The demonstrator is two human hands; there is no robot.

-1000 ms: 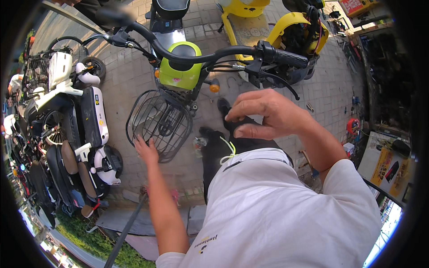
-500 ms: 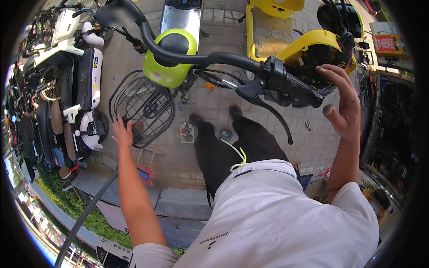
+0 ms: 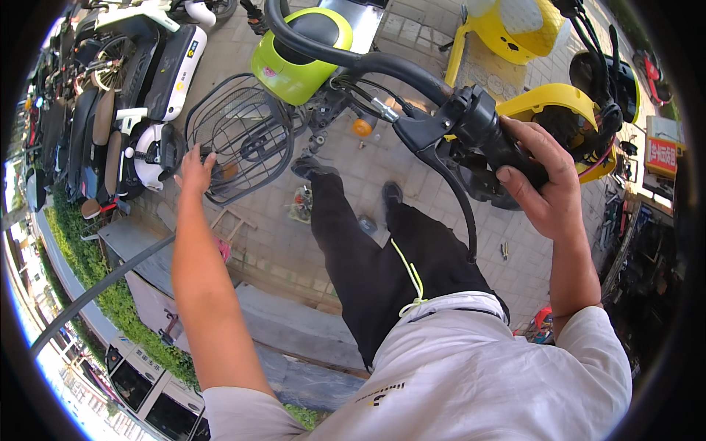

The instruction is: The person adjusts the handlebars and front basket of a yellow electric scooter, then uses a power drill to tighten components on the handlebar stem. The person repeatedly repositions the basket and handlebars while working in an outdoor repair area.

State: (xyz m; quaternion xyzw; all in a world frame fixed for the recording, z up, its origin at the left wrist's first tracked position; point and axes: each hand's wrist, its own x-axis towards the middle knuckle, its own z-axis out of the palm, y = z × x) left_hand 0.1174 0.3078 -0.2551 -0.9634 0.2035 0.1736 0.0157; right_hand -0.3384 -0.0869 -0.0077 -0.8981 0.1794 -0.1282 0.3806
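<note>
On the right, a black handlebar grip [image 3: 519,153] sits in my right hand [image 3: 553,192], thumb on the near side and fingers on the far side. A black brake lever [image 3: 466,213] curves down beside it, apart from the hand. The handlebar [image 3: 393,67] runs left past a lime-green front cover [image 3: 296,77]. At the left, my left hand [image 3: 195,175] is open by the rim of a black wire basket [image 3: 276,170], fingers apart and nothing held. Whether its fingertips touch the wires I cannot tell. An orange reflector or lamp [image 3: 361,128] shows under the handlebar.
Parked white-and-black scooters [image 3: 173,73] crowd the left. Yellow scooter bodywork [image 3: 548,103] stands at the far right. Pliers [image 3: 504,251] and a small tray of parts [image 3: 301,204] lie on the paving near my feet. A grey ledge [image 3: 294,320] lies at the lower left.
My right hand has moved left and closed on the handlebar grip. My left hand stays by the basket. The view has shifted, and the handlebar now sits turned more steeply down to the right.
</note>
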